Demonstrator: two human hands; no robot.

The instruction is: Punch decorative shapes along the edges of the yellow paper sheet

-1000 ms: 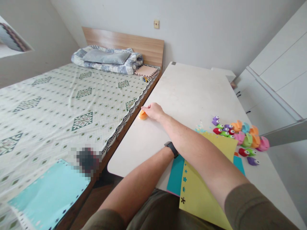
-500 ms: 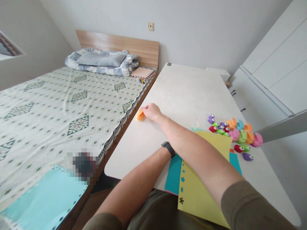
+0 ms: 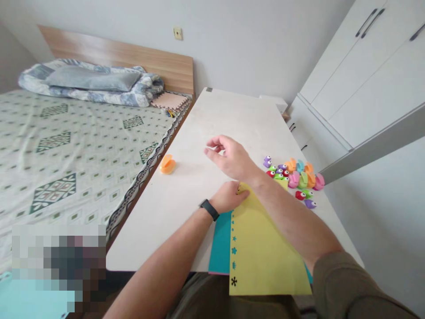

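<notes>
**Right hand open and empty, left hand at yellow cardstock**

Right fingers loosely spread above the desk, holding nothing; left hand curled at the card's tip, pinch unclear. Orange craft punch lies on the white desk left of both hands; more craft punches sit to the right.

**Bright, even light – soft shadows, bent edges**

Diffuse brightness is spread across the white desk, and only a faint shadow is cast by the orange craft punch (no hard edge can be made out). Wide-angle bending is seen toward the frame's edges – the white wardrobe is made to lean – and a pixelated block covers the lower left.
</notes>
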